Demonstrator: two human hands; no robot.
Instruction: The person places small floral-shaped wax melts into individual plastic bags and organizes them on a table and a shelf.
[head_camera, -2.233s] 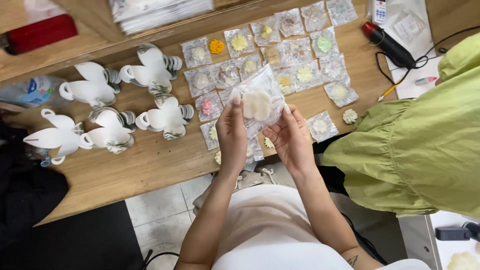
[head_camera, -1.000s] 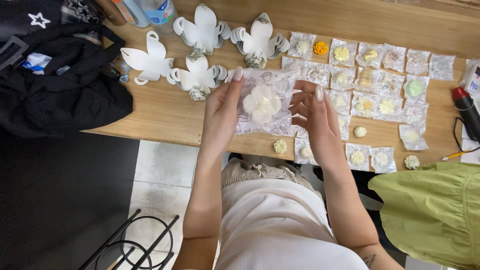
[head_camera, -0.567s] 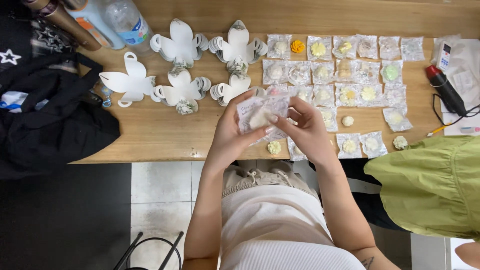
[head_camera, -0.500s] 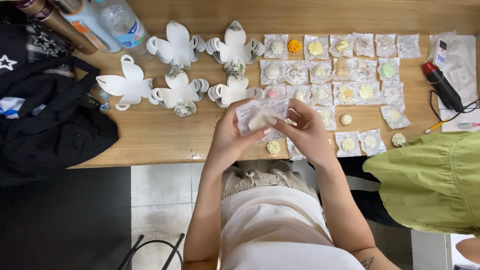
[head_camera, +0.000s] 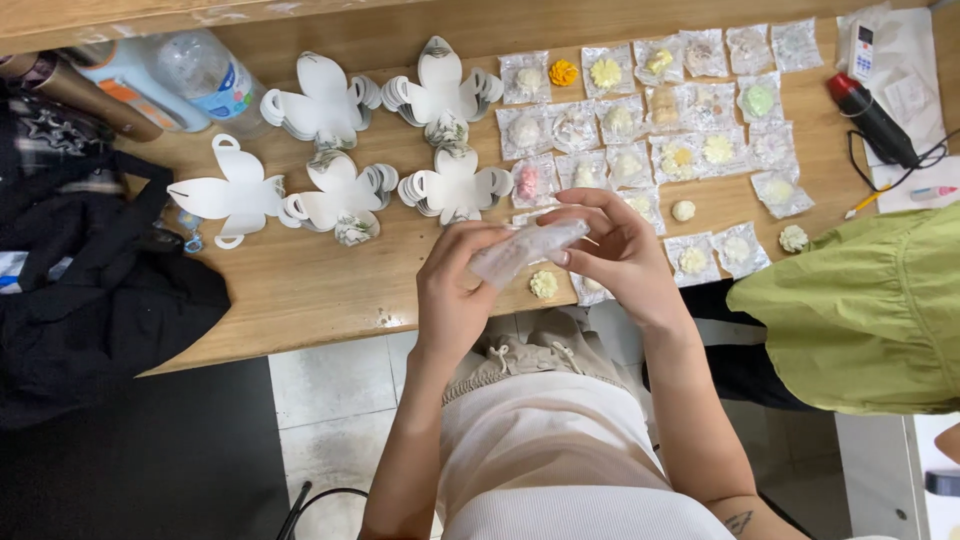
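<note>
Both hands over near edge of wooden worktop (head_camera: 300, 290). Left hand (head_camera: 455, 290) and right hand (head_camera: 615, 250) pinch one clear plastic pouch (head_camera: 525, 248) between them. Bagged flower pieces (head_camera: 650, 120) far right; white cut-out card stacks (head_camera: 340, 150) far left.

A clear plastic packet (head_camera: 525, 250) sits pinched between both hands above the tabletop's (head_camera: 310, 290) near edge. Beyond it, small square clear packets (head_camera: 660, 120), each holding a pale, yellow, green or pink flower shape, lie in rows. At the far left a plastic bottle (head_camera: 205, 75) lying on its side bears a blue, white and red label (head_camera: 235, 100).
</note>
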